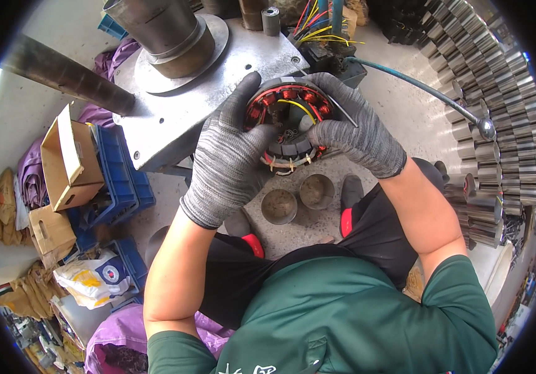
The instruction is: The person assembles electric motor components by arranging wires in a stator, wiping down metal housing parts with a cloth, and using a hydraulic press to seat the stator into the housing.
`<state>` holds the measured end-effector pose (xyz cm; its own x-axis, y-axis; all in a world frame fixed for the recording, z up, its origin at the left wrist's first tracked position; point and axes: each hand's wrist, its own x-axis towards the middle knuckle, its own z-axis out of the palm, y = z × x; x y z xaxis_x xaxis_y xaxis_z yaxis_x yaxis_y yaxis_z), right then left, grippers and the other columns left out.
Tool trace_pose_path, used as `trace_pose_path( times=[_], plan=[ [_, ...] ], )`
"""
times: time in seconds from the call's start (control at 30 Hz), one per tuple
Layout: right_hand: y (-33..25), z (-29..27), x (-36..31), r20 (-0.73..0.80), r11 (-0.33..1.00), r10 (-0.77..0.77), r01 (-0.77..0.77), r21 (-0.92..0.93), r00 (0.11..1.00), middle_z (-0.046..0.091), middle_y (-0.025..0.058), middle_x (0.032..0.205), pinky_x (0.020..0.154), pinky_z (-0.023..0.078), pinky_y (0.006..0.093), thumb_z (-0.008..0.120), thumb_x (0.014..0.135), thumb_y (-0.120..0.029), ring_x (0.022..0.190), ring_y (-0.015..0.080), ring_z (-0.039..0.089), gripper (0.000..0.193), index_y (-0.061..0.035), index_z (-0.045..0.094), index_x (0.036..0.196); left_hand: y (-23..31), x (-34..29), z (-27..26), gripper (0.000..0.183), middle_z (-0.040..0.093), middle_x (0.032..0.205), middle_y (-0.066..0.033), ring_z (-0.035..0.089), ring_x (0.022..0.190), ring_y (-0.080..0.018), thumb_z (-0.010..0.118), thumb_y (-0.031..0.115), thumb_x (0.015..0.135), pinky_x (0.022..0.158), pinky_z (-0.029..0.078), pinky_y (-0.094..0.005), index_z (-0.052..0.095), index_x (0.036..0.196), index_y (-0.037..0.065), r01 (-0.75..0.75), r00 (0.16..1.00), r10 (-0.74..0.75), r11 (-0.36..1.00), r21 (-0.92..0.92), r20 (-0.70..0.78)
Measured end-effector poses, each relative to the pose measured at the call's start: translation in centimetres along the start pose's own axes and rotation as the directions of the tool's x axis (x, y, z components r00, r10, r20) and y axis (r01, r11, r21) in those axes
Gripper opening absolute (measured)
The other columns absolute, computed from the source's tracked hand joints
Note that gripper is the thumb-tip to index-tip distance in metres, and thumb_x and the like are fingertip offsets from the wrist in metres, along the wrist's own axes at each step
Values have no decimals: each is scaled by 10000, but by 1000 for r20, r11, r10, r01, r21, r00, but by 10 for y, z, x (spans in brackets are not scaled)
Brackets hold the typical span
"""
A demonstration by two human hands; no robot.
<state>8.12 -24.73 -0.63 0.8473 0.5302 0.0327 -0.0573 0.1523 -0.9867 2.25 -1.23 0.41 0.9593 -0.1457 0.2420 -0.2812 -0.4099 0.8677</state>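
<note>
Between my hands is a motor stator (pixel 288 148), a ring with red-copper windings, grey core segments and a few yellow and red lead wires. My left hand (pixel 225 153), in a grey knitted glove, grips its left side with the thumb over the inner edge. On the right side, my right hand (pixel 360 134), gloved alike, holds the ring with its thumb at the opening. A thin metal rod (pixel 343 113) slants across the right fingers; how it is held is unclear. Fingers beneath the stator are hidden. The ring is raised in front of the metal press table.
A steel plate table (pixel 174 124) carries a thick metal cylinder (pixel 168 43). Two round metal cups (pixel 279 206) stand on the floor between my feet. Stacked shiny metal sleeves (pixel 486 124) line the right. Blue crates (pixel 115 168) and an open cardboard box (pixel 71 159) are left. A ball-ended lever (pixel 485 128) projects rightward.
</note>
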Motion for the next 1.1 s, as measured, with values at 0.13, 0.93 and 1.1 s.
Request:
trace_pose_path(
  times=[0.13,0.93,1.1],
  plan=[
    [-23,8,4,59,970,-187,194,-146,980,669,84,1231,974,566,316,868,848,-125,1116,148,647,652,-9,563,1413,5,-1,4,505,374,1569,-266,572,1352,-418,850,-46,695,1104,531,-505,656,1149,58,210,970,-244,871,-444,-21],
    [-63,21,-25,268,404,-628,601,-690,730,625,116,788,663,535,410,671,839,-3,719,295,652,174,-8,707,1010,16,0,-22,396,431,1474,-262,571,1290,-439,950,118,656,1077,501,-474,700,963,129,-254,792,529,740,623,-305],
    [-56,24,-22,266,452,-602,596,-664,753,628,140,828,675,530,412,651,863,-3,733,329,649,172,-2,692,1030,10,0,-23,431,419,1513,-239,544,1319,-428,982,172,623,1083,494,-478,676,925,144,-269,779,547,732,626,-305]
  ],
)
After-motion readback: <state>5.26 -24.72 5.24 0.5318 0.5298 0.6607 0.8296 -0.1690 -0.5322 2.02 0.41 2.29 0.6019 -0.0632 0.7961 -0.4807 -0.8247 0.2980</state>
